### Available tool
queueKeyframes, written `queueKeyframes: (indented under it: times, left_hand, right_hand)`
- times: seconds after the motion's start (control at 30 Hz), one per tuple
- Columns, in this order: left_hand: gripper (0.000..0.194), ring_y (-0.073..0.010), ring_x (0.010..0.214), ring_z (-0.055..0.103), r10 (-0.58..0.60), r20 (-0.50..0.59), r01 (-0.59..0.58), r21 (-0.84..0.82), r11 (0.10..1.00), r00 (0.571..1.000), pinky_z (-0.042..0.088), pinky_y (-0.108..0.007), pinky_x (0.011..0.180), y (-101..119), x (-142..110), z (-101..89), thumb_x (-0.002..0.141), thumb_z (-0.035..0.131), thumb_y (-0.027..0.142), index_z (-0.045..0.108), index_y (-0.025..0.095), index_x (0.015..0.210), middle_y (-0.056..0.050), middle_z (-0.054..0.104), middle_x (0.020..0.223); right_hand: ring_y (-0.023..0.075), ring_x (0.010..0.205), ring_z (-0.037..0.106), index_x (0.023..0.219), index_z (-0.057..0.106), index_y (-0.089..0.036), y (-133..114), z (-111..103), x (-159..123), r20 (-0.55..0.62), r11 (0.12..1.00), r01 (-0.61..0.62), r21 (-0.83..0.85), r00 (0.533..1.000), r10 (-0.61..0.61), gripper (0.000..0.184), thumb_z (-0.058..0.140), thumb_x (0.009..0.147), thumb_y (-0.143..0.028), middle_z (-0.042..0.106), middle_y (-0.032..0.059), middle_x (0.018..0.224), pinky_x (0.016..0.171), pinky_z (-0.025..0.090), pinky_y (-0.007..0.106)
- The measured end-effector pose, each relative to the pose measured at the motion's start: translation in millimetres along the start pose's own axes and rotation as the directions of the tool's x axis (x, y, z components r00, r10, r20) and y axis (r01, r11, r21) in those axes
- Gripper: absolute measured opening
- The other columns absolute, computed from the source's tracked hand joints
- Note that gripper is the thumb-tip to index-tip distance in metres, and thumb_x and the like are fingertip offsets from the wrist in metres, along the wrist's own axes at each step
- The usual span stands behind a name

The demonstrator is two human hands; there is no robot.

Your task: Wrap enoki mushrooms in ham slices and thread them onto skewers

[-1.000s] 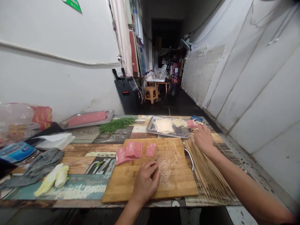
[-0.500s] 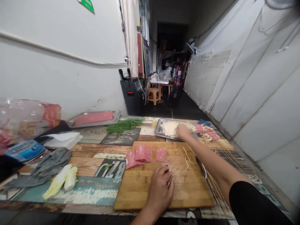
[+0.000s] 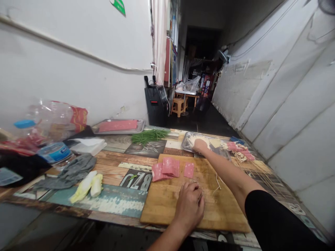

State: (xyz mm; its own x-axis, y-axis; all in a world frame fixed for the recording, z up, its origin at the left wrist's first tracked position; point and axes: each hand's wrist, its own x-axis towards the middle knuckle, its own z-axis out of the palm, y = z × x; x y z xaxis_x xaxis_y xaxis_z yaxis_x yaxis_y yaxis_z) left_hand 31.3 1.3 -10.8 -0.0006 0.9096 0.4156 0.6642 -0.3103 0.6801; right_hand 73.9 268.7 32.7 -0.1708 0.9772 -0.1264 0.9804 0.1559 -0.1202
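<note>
Right hand, having left the rolls, is reaching into enoki, apparently gathering; grip hidden. Left hand resting curled on board, hold unclear.

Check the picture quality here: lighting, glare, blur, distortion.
Head view: the back doorway sinks to near-black while the left wall is bright; head view: the plastic bag catches pale highlights; head view: the right hand looks soft, its fingers hard to make out; head view: wide-angle stretch seems to exaggerate the right wall's slant.
</note>
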Motion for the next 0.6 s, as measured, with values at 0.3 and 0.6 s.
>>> queueKeyframes:
  times: [0.3, 0.6]
  left_hand:
    - [0.016, -0.0226, 0.091, 0.054, 0.015, -0.02, -0.015, 0.039, 0.999, 1.0, 0.046, -0.039, 0.082, 1.9, 1.7, -0.2, 0.079, 0.052, 0.013, 0.067, 0.017, 0.078, -0.009, 0.063, 0.092]
    - [0.014, -0.0226, 0.092, 0.053, 0.041, -0.022, -0.04, 0.036, 0.999, 0.999, 0.045, -0.039, 0.084, -0.5, 1.6, 0.2, 0.079, 0.053, 0.013, 0.067, 0.017, 0.077, -0.008, 0.063, 0.092]
  right_hand:
    - [0.0128, 0.057, 0.057, 0.077, 0.065, -0.004, 22.2, -38.9, 16.0, 0.041, 0.985, -0.113, 0.132, 0.993, 0.109, 0.013, 0.068, 0.074, -0.016, 0.059, 0.0058, 0.057, 0.056, 0.044, 0.021]
    - [0.0092, 0.043, 0.047, 0.068, 0.063, -0.003, 57.2, -50.9, -6.2, 0.05, 0.947, -0.22, 0.233, 0.975, 0.214, 0.007, 0.063, 0.074, -0.006, 0.042, -0.0026, 0.038, 0.047, 0.039, 0.02]
